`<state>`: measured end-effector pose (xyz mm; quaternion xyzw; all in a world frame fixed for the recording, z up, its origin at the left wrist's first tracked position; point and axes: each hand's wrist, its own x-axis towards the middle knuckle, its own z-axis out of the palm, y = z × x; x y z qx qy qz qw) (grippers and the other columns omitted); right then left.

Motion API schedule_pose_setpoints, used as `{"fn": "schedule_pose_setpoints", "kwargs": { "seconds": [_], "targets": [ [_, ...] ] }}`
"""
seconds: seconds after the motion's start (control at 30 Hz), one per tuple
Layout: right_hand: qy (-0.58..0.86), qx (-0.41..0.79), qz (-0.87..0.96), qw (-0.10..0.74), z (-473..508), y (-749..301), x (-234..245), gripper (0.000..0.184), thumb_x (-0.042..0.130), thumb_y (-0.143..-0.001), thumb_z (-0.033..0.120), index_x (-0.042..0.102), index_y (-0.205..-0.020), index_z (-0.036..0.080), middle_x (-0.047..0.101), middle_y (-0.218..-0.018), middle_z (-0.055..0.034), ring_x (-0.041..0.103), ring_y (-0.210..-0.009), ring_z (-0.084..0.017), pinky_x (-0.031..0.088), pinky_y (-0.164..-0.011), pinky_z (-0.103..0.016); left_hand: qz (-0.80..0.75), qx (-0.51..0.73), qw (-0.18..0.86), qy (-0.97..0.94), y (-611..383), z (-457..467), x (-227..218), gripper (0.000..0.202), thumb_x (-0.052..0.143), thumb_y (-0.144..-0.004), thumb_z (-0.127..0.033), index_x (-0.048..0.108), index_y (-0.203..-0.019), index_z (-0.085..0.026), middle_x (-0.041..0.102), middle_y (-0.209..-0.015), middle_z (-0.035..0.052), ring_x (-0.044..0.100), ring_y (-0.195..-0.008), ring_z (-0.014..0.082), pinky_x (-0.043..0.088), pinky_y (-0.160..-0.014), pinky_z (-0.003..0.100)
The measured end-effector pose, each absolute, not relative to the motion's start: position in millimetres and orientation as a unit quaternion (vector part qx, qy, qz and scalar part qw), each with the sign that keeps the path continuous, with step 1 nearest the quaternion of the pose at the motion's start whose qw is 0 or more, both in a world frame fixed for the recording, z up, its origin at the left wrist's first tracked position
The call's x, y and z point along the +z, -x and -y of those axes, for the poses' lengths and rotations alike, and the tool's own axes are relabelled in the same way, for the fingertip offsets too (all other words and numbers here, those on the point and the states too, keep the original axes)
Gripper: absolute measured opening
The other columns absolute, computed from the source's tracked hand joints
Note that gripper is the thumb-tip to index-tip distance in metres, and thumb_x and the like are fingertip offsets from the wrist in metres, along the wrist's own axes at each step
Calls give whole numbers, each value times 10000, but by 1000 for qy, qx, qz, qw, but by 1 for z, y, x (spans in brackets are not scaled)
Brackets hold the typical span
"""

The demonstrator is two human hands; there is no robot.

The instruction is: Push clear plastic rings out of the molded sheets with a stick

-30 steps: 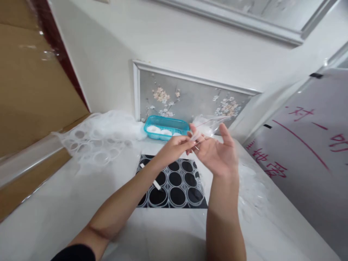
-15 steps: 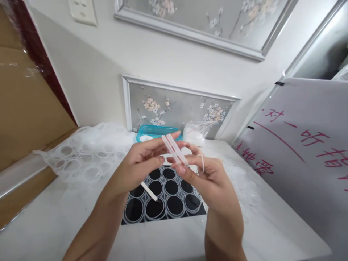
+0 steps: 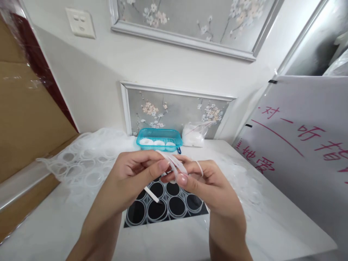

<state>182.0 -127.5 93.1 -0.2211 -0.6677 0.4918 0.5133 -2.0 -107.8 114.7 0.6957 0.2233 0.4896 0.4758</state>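
Both my hands meet above a black mat printed with white rings. My left hand is closed, its thumb and fingers pinching a thin translucent white strip. My right hand is closed on the same strip from the other side, and a small white loop sits round one of its fingers. A short white stick lies on the mat below my hands.
A teal basket with white rounds stands at the back, a clear bag of white pieces beside it. Clear plastic sheets with cut-out rings lie left and right. A board with red writing leans at right.
My hands have dropped slightly and closed tighter on the strip, which now lies flatter between them. A second ago they were farther away, near the bag. The view has shifted a little.
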Motion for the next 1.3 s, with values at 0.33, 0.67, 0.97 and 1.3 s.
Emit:
{"fn": "schedule_pose_setpoints", "kwargs": {
  "seconds": [0.33, 0.67, 0.97, 1.3],
  "targets": [
    [209, 479, 688, 503, 130, -185, 94, 146, 666, -886, 267, 783, -956, 319, 770, -1016, -11, 572, -1247, -220, 363, -1145, -473, -222, 472, 491, -698, 1, 117, 118, 232, 639, -903, -303, 753, -730, -199, 712, -729, 41, 642, -727, 173, 541, -706, 276],
    [243, 465, 691, 497, 133, -184, 98, 73, 732, -827, 340, 784, -862, 302, 756, -1019, -12, 583, -1210, -231, 390, -1124, -487, -241, 478, 482, -694, -8, 124, 121, 99, 700, -838, -232, 780, -780, -243, 750, -869, 39, 683, -891, 223, 552, -823, 332],
    [266, 431, 707, 494, 134, -184, 99, 51, 728, -835, 337, 768, -816, 310, 752, -1014, 11, 560, -1230, -223, 380, -1119, -465, -281, 508, 439, -685, -19, 131, 114, 121, 697, -842, -219, 737, -729, -233, 715, -738, -10, 645, -695, 141, 541, -801, 285],
    [232, 434, 718, 492, 136, -190, 99, 224, 680, -873, 362, 693, -675, 256, 699, -767, 10, 620, -1086, -200, 424, -1069, -420, -253, 477, 469, -699, -14, 127, 118, 183, 673, -838, -149, 786, -852, -293, 748, -831, -3, 684, -848, 183, 549, -801, 272]
  ]
}}
